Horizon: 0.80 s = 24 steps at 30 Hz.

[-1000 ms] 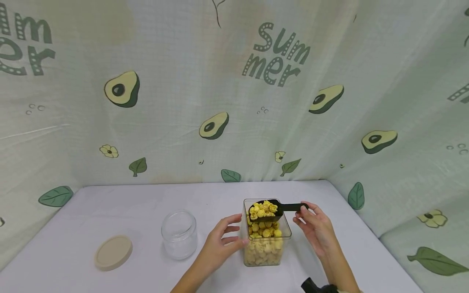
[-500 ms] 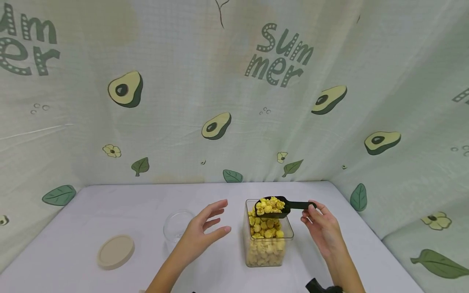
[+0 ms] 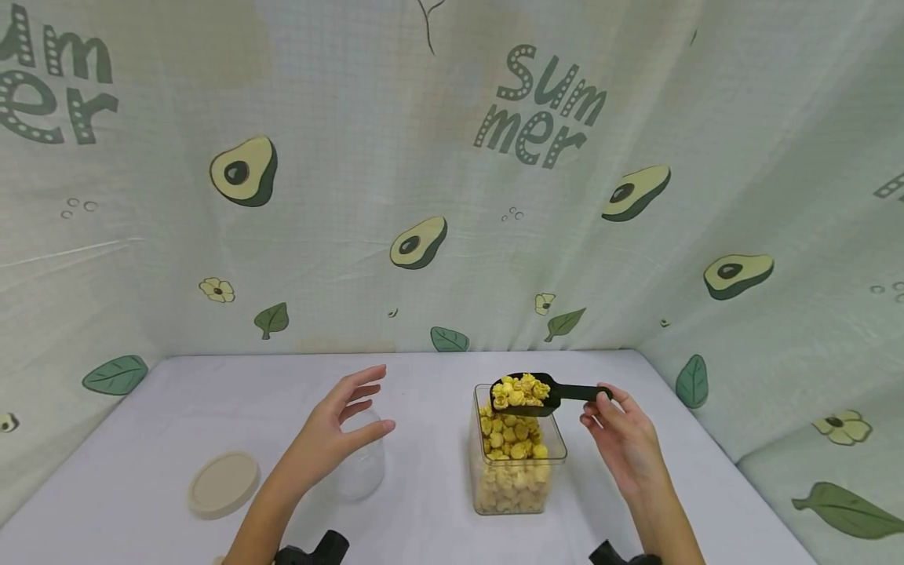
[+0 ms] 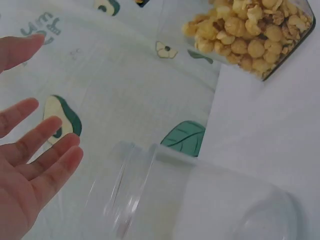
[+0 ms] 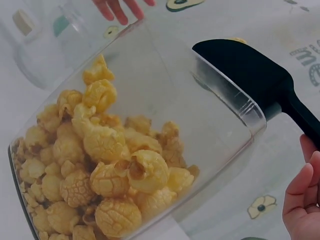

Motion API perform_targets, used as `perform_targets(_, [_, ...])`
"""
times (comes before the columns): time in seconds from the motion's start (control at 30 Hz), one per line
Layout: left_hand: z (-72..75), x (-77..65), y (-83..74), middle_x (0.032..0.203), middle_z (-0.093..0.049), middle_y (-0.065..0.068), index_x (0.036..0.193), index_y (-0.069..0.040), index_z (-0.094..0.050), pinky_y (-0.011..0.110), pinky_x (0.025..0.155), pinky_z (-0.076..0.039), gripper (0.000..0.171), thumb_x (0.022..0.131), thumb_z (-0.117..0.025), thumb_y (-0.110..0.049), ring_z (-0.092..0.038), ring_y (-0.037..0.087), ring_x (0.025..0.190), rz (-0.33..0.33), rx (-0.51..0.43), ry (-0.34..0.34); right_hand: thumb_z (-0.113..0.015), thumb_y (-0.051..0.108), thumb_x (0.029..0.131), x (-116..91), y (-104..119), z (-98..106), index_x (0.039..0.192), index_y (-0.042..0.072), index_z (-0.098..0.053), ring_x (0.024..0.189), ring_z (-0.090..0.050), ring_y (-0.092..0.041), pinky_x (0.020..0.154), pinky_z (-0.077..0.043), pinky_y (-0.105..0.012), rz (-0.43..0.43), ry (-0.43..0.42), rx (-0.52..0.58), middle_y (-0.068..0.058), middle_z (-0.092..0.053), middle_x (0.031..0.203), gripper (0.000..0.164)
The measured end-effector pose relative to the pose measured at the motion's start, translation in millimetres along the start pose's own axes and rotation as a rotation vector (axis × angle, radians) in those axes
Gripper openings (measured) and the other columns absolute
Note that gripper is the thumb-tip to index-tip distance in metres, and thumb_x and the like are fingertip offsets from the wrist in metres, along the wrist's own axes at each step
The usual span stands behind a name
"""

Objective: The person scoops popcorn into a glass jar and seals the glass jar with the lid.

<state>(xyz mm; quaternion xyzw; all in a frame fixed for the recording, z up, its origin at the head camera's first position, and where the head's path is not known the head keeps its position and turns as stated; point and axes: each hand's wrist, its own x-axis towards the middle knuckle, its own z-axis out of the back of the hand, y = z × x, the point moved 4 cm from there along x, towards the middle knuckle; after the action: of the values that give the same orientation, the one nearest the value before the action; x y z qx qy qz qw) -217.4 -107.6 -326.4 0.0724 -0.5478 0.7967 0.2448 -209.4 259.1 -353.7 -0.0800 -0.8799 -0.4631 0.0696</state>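
Note:
My right hand [image 3: 625, 439] pinches the handle end of a black scoop [image 3: 575, 392]. Popcorn [image 3: 521, 391] is heaped in the scoop, which is held level over the far part of a clear square container [image 3: 512, 486]. More yellow popcorn [image 5: 117, 180] sits inside that container. My left hand [image 3: 332, 439] hovers in the air with fingers spread and holds nothing. Behind and below it stands a clear round jar [image 3: 363, 471], partly hidden by the hand in the head view. The left wrist view shows the jar [image 4: 220, 200] without a lid, apart from the fingers [image 4: 55, 170].
A beige round lid [image 3: 224, 485] lies on the white table [image 3: 424, 479], left of the jar. A curtain [image 3: 318, 196] printed with avocados and leaves hangs behind the table and along its right side.
My left hand has moved left, from beside the popcorn container to over the jar. The loaded scoop has risen slightly and shifted a little to the right in my right hand.

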Motion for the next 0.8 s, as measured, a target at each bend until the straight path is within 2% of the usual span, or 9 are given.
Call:
perform_targets(0.2, [18.3,-4.5,6.7,0.14,-0.044,0.002,0.136,-0.019,-0.042,0.016,0.101,-0.042,0.061,0.082,-0.072,-0.02,-0.046,0.003,0.119,-0.004,0.024,-0.026,-0.042,0.0,0.097,-2,3,-11,0.104,0.007,-0.056,0.076,-0.059,-0.014,0.071,-0.053,-0.021,0.029,0.058,0.065,-0.005,-0.062,0.083,0.017])
perform_targets(0.3, [24.5,-8.6,10.1,0.139,-0.045,0.003,0.136,-0.018,-0.043,0.013,0.099,-0.041,0.06,0.083,-0.071,-0.019,-0.046,-0.001,0.117,-0.001,0.042,-0.041,-0.041,0.0,0.097,-3,3,-17,0.104,0.006,-0.055,0.076,-0.06,-0.014,0.072,-0.054,-0.021,0.028,0.078,0.08,-0.005,-0.062,0.085,0.017])
perform_targets(0.57, [40.9,-27.6,26.6,0.137,-0.045,0.003,0.137,-0.018,-0.041,0.005,0.095,-0.039,0.063,0.082,-0.071,-0.02,-0.043,-0.01,0.114,0.032,0.13,-0.104,-0.047,0.005,0.096,-9,1,-28,0.106,0.009,-0.053,0.079,-0.06,-0.012,0.074,-0.054,-0.019,-0.034,-0.008,0.009,-0.002,-0.061,0.087,0.013])
perform_targets(0.67, [45.3,-35.2,34.4,0.137,-0.044,0.006,0.139,-0.016,-0.038,0.004,0.093,-0.039,0.066,0.082,-0.072,-0.017,-0.042,-0.011,0.113,0.04,0.131,-0.121,-0.048,0.005,0.096,-9,1,-33,0.106,0.009,-0.053,0.079,-0.06,-0.012,0.075,-0.054,-0.019,-0.044,-0.015,0.002,-0.002,-0.061,0.087,0.012])
perform_targets(0.8, [42.9,-42.7,45.2,0.136,-0.042,0.008,0.14,-0.014,-0.035,0.005,0.091,-0.041,0.07,0.081,-0.072,-0.013,-0.042,-0.011,0.11,0.074,0.095,-0.124,-0.048,0.005,0.096,-8,1,-42,0.107,0.008,-0.052,0.079,-0.06,-0.012,0.075,-0.054,-0.018,-0.043,-0.01,0.005,-0.002,-0.062,0.086,0.012])
